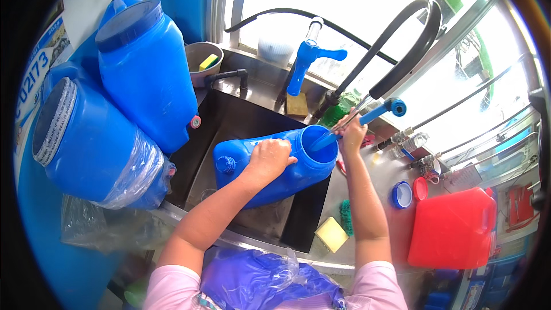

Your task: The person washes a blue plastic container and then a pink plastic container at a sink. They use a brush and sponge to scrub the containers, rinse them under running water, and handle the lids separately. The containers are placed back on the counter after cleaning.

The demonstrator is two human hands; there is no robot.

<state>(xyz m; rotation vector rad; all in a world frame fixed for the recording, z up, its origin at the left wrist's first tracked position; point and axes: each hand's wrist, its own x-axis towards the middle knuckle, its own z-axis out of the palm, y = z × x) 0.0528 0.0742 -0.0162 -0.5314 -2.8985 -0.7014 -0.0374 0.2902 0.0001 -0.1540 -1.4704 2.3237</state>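
A blue plastic water container [258,193] lies tilted over the steel sink [241,114], its wide round mouth uncovered and facing right. My left hand [271,159] grips the handle on its upper side. At the mouth, my right hand [351,131] is closed around a blue tube [373,114], whose lower end reaches into the container. Metal rods by the same hand lead up to a black flexible hose [404,51]; how the tube and rods join is hard to make out. A small blue spout [226,164] sticks out near the container's base.
Two more blue containers [142,73] [99,137] crowd the sink's left side. Behind it stands a blue lever tap [303,62]. On the right counter are a yellow sponge [332,234], a green scrubber [346,217], a blue cap [402,195] and a red jerrycan [452,230].
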